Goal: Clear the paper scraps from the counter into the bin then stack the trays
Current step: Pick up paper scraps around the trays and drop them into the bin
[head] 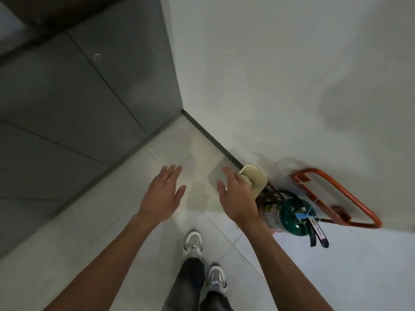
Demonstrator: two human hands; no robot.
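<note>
Entry, head view: downward look at a pale tiled floor [89, 232] in a corner between grey cabinet panels [67, 104] and a white wall [280, 75]. Left hand [160, 195]: held out palm down above the floor, fingers straight and a little apart, gripping nothing. Right hand [235, 196]: likewise out and palm down, thumb spread wide, fingers loose, nothing seen clamped in it. Fingertips overlapping a cream pad-like object [254, 176] in the view; touching or not, impossible to tell. Just beside the right wrist: green fire extinguisher [289, 215] in an orange stand [336, 189] against the wall, tags hanging near the neck. Below: two grey-and-white shoes [192, 243] and dark trouser legs. Paper scraps, counter, bin, trays: none in view, whereabouts not to be told from here. Judged stage: away from the work surface, both hands free, no telling how much of the task is left. Handling, by judgement only: paper scraps probably very light and limp, apt to drift or slip from a loose hold; best swept together with a flat palm, then pinched up as one bunch. Trays probably stiff and fairly light, perhaps smooth; best taken by two opposite rims, kept level, edges lined up before lowering onto the next.
</note>
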